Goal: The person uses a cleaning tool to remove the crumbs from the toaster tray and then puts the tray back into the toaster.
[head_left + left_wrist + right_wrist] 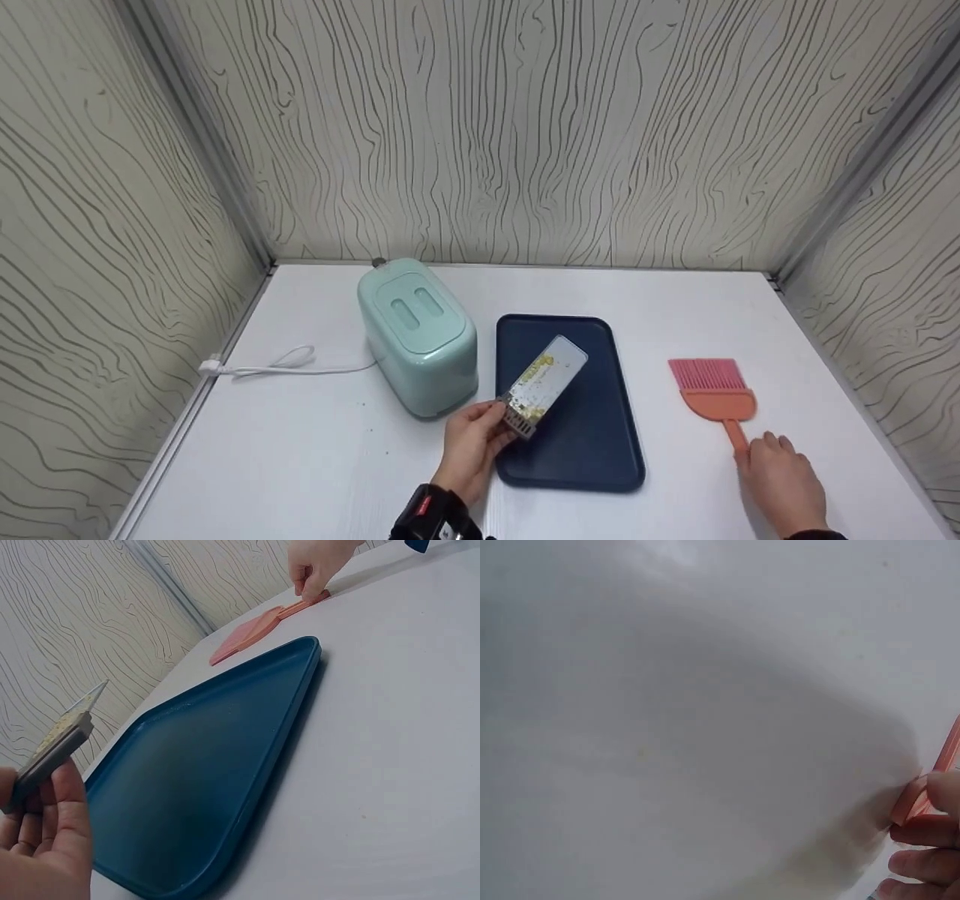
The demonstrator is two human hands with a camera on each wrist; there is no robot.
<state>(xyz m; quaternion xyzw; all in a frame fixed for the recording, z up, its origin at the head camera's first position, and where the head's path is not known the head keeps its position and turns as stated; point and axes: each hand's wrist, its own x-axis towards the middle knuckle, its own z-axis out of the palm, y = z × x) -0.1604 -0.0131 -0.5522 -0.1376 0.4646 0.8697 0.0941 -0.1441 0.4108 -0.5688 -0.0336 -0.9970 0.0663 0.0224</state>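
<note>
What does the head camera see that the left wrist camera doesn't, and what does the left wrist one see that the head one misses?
Only the head view: the mint-green appliance, its white cord and a black wristband.

Only the left wrist view: no new object, just the curled fingers of the left-hand grip from their inner side.

Both: that grip holding a narrow pale tray, the navy tray, the right-hand grip on the brush, the white table and patterned walls.

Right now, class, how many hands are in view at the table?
2: the left hand, holding the crumb tray by the blue tray; the right hand, holding the brush.
</note>
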